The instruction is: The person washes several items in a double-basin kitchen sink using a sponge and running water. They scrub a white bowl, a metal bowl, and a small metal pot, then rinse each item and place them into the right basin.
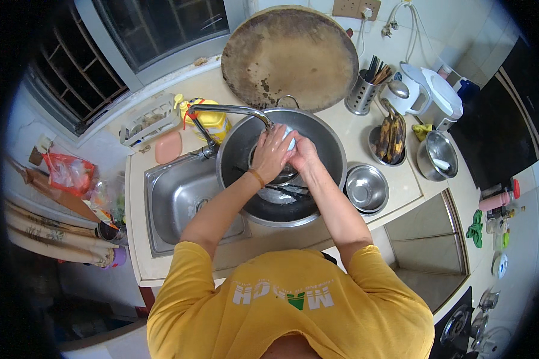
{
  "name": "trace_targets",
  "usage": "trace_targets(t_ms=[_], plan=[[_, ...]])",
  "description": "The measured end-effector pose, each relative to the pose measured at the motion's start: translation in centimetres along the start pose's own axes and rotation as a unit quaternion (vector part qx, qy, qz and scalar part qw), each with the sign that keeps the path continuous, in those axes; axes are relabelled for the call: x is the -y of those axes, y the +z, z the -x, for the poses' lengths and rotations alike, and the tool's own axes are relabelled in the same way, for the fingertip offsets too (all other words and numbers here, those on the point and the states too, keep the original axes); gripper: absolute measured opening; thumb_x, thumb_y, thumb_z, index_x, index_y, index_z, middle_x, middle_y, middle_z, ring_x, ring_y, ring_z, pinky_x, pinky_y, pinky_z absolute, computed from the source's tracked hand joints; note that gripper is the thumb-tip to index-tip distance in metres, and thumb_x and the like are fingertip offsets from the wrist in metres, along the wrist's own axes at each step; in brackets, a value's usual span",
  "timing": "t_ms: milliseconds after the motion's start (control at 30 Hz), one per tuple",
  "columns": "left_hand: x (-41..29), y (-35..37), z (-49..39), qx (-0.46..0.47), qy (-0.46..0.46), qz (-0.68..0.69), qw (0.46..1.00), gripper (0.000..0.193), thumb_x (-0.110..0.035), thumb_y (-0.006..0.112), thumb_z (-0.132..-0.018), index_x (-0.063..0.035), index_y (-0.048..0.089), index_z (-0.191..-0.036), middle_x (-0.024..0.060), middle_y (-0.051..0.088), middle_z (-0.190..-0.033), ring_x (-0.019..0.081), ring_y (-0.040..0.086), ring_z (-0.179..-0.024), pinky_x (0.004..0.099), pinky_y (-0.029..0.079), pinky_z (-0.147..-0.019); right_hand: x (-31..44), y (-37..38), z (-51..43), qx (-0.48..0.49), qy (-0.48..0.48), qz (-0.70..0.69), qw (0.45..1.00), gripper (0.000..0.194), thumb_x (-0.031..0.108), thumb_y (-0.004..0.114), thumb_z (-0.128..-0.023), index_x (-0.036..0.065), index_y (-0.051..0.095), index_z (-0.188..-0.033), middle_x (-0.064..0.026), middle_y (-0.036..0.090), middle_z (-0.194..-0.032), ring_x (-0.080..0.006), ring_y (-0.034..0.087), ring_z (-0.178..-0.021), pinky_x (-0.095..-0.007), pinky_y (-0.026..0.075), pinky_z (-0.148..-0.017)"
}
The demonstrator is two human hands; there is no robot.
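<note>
My left hand (271, 150) and my right hand (304, 152) close together around a small pale bluish-white item (290, 137), mostly hidden by the fingers; it may be a cup or bowl. Both are under the spout of a chrome faucet (233, 108), over a large dark metal basin (330, 179). Inside the basin, beneath my hands, lie dark chopsticks or similar sticks (287, 192) and some metal and clear dishware, partly covered by my wrists. A brown band is on my left wrist.
A steel sink (179, 193) adjoins the basin at left. Behind stands a round wooden chopping board (292, 58). Steel bowls (367, 188), dark bananas (390, 137) and a utensil holder (360, 96) stand at right; a yellow detergent bottle (213, 123) is back left.
</note>
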State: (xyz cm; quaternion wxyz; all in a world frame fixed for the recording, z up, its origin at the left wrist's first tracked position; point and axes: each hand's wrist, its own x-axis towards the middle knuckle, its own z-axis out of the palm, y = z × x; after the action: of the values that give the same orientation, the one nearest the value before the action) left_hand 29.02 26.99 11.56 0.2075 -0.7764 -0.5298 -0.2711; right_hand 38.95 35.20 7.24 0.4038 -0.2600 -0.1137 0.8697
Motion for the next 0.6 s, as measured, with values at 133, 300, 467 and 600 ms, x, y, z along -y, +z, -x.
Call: trace_targets(t_ms=[133, 300, 467, 600], plan=[[0.9, -0.1, 2.3, -0.051, -0.027, 0.149, 0.987, 0.071, -0.028, 0.074, -0.066, -0.0068, 0.045, -0.127, 0.0207, 0.045, -0.120, 0.0393, 0.044, -0.112, 0.0460, 0.034, -0.096, -0.1, -0.7, 0.9, -0.017, 0.042, -0.001, 0.999, 0.029, 0.020, 0.038, -0.098, -0.004, 0.047, -0.113, -0.0164, 0.057, -0.104, -0.0295, 0.058, -0.094, -0.0451, 0.050, -0.083], [1.7, -0.3, 3.6, -0.007, -0.019, 0.125, 0.992, 0.073, -0.019, 0.073, -0.066, -0.0043, 0.040, -0.129, 0.0223, 0.043, -0.121, 0.0400, 0.045, -0.106, 0.0469, 0.037, -0.092, -0.4, 0.3, 2.4, -0.039, 0.065, 0.010, 0.997, 0.028, 0.018, 0.040, -0.097, -0.003, 0.048, -0.112, -0.0166, 0.057, -0.107, -0.0282, 0.059, -0.094, -0.0434, 0.050, -0.084], [2.1, -0.7, 3.3, 0.054, -0.112, 0.072, 0.990, 0.061, 0.001, 0.059, -0.068, -0.0022, 0.040, -0.126, 0.0232, 0.043, -0.117, 0.0410, 0.045, -0.105, 0.0449, 0.040, -0.090, -0.1, 2.6, 4.1, 0.067, 0.066, 0.040, 0.995, 0.021, 0.001, 0.051, -0.089, -0.003, 0.052, -0.109, -0.0121, 0.061, -0.101, -0.0232, 0.062, -0.089, -0.0346, 0.053, -0.078], [2.5, -0.4, 2.5, -0.012, -0.187, 0.126, 0.974, 0.053, 0.006, 0.054, -0.069, -0.0012, 0.044, -0.121, 0.0214, 0.048, -0.115, 0.0385, 0.048, -0.105, 0.0432, 0.042, -0.088, -0.1, 3.9, 4.5, 0.116, -0.017, 0.196, 0.973, 0.019, -0.001, 0.063, -0.081, -0.003, 0.052, -0.096, -0.0099, 0.061, -0.084, -0.0146, 0.061, -0.068, -0.0247, 0.052, -0.062]])
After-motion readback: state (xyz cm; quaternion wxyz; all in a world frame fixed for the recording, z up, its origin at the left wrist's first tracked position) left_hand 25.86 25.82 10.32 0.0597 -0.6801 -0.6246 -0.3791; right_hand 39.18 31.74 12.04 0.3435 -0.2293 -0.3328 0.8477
